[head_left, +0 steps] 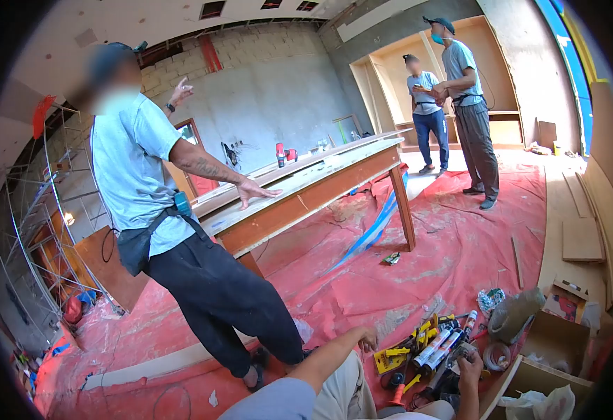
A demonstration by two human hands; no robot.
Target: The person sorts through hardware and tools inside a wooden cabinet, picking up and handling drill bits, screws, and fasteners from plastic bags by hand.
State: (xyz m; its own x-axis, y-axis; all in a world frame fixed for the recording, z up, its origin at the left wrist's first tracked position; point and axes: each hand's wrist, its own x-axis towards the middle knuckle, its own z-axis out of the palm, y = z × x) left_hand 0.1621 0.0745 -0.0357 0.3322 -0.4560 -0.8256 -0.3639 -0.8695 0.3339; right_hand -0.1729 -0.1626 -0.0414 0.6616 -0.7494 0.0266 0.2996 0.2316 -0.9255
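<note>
At the bottom of the head view, my left hand [368,340] hangs by my knee with loosely bent fingers and nothing visible in it. My right hand [470,367] is closed around a small greyish object [465,349] whose kind I cannot make out. Between and beyond my hands lies a heap of tools: white sealant tubes [438,350], a yellow tool or package [390,360], and an orange-handled tool [397,393]. A roll of clear tape or tubing [496,356] sits right of my right hand.
Cardboard boxes [557,336] and plastic bags stand at the right. A person [149,161] leans a hand on a long wooden table [306,192]. Two people [464,84] stand near a wooden cabinet [383,84]. Red sheeting [474,231] covers the floor; scaffolding [47,203] is left.
</note>
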